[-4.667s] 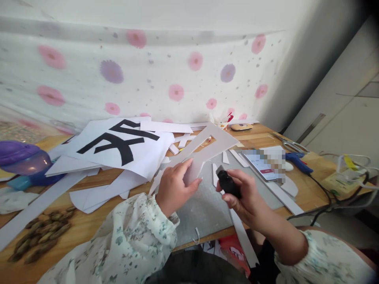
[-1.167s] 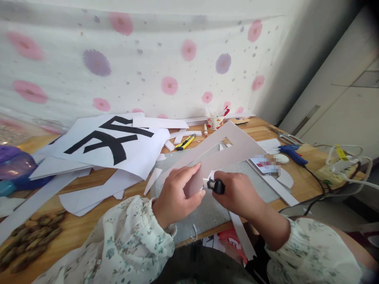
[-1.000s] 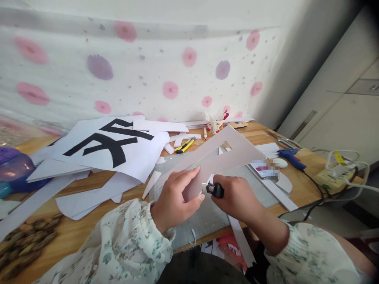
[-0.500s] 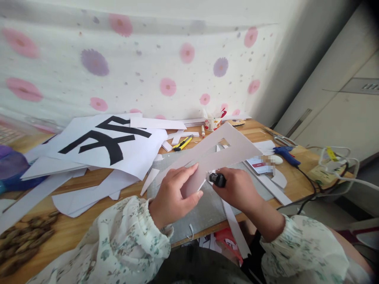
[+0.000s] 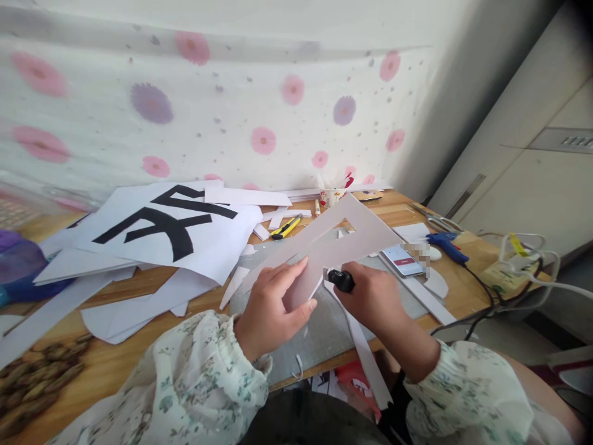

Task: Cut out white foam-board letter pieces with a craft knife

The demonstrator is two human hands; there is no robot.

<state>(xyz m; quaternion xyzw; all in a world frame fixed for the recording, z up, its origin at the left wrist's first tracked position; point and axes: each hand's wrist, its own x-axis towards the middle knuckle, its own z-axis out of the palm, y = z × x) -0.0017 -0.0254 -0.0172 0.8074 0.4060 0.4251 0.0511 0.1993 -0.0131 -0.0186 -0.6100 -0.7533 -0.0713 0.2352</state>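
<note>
Thumb and fingers of my left hand point(image 5: 273, 303) pinch the lower left part of a white foam board cut-out point(image 5: 370, 238) with an angular opening in it. The piece is tilted up above a grey cutting mat point(image 5: 319, 337). My right hand point(image 5: 375, 296) is closed around a black utility knife point(image 5: 341, 280); most of its handle is hidden in the fist. Its tip meets the lower edge of the board, just right of my left fingers. Below the right hand, a long white strip point(image 5: 364, 358) hangs over the table's front edge.
Left lie white sheets with black printed strokes point(image 5: 180, 228), board scraps and peanuts point(image 5: 41, 383). A yellow cutter point(image 5: 287, 227) and a paper cup point(image 5: 332, 195) stand farther back. Right are a phone point(image 5: 404, 262), blue glue gun point(image 5: 447, 246), scissors point(image 5: 435, 217) and cabled power strip point(image 5: 504, 272).
The board cut-out has tilted slightly, its right corner shifting left and down. The knife has stayed at the board's edge, and both hands keep their hold.
</note>
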